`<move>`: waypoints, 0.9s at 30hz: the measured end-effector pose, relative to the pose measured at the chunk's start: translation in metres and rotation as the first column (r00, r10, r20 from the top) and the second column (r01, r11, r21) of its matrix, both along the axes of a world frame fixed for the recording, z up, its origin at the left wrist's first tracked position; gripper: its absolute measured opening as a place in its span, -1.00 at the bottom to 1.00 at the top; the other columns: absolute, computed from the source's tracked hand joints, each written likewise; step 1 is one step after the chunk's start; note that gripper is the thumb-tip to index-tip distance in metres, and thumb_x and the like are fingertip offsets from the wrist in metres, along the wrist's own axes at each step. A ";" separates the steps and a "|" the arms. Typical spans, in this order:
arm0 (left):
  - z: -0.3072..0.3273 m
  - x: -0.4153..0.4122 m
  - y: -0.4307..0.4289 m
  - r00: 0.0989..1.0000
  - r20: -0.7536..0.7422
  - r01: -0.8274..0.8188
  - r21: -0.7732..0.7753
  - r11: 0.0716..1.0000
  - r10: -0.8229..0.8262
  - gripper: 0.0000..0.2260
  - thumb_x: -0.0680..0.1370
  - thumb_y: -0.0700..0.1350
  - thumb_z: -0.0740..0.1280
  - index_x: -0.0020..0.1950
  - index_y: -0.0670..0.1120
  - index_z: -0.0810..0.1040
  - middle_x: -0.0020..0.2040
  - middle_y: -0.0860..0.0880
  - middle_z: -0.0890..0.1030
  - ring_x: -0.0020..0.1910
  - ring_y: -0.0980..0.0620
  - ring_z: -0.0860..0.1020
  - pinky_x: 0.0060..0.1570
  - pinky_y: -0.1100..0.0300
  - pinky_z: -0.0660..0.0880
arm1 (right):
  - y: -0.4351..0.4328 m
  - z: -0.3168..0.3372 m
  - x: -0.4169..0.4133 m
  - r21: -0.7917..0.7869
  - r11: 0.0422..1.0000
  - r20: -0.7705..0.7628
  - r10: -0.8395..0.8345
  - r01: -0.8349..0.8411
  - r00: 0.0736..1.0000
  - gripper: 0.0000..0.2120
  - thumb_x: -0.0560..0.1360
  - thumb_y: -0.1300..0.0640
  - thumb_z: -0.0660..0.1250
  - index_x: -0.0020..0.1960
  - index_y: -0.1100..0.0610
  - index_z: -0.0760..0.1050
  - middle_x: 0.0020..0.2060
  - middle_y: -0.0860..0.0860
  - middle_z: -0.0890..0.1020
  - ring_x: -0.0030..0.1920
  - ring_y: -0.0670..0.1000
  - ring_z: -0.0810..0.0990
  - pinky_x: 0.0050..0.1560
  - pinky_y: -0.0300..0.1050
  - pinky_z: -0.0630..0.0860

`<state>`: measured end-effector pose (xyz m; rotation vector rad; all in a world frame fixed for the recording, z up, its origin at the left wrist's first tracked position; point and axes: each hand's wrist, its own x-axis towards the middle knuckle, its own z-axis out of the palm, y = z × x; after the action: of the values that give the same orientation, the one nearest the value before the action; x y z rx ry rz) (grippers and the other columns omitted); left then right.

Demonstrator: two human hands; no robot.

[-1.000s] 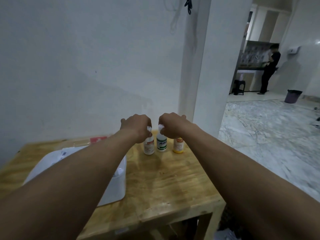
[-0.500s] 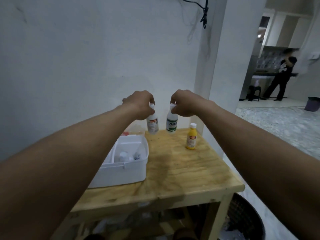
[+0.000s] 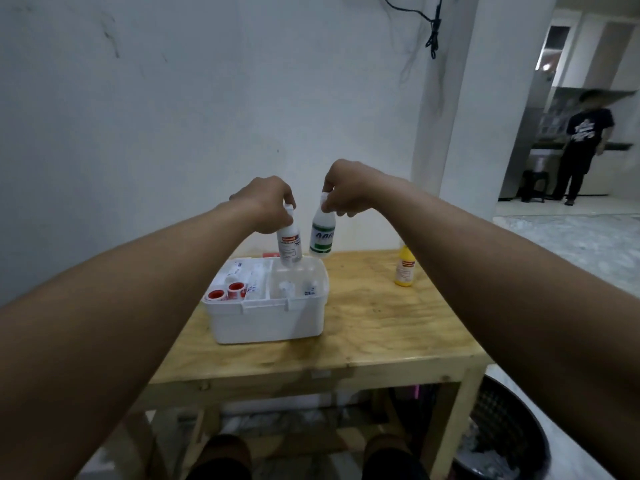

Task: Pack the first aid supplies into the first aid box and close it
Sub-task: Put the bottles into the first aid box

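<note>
The white first aid box (image 3: 270, 322) stands open on the wooden table (image 3: 388, 327), holding red-capped rolls (image 3: 227, 292) on its left side and small white bottles on its right. My left hand (image 3: 268, 204) grips a white bottle with a red label (image 3: 289, 244) by its top, hanging over the box's back right compartment. My right hand (image 3: 343, 192) holds a white bottle with a green label (image 3: 322, 237) by its cap, just above the box's far right rim. A yellow bottle (image 3: 404, 268) stands alone on the table to the right.
A white wall rises directly behind the table, with a pillar at the right. A black mesh bin (image 3: 502, 441) sits on the floor by the table's right leg. A person in black (image 3: 581, 147) stands far off in the back room.
Both hands lifted the two white bottles off the table and carried them left, over the open box. The yellow bottle stayed in place. The view tilted down.
</note>
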<state>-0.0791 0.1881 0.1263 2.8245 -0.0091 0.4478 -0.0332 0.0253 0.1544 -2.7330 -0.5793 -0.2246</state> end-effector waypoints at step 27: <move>-0.062 0.018 0.010 0.985 -0.168 -0.021 0.025 0.999 0.025 -0.71 0.55 -0.15 0.43 0.27 -0.02 0.58 0.28 -0.07 0.57 0.21 -0.14 0.52 0.25 -0.11 0.47 | 0.040 -0.062 0.012 -0.165 0.983 -0.111 0.062 -0.080 0.992 -0.83 0.51 0.19 0.42 0.06 0.25 0.61 -0.25 0.08 0.70 -0.29 -0.03 0.70 -0.29 -0.19 0.58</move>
<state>-0.0615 0.1978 0.0645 2.8780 0.0528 0.2139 -0.0212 0.0653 0.0921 -2.8593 -0.6939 -0.0135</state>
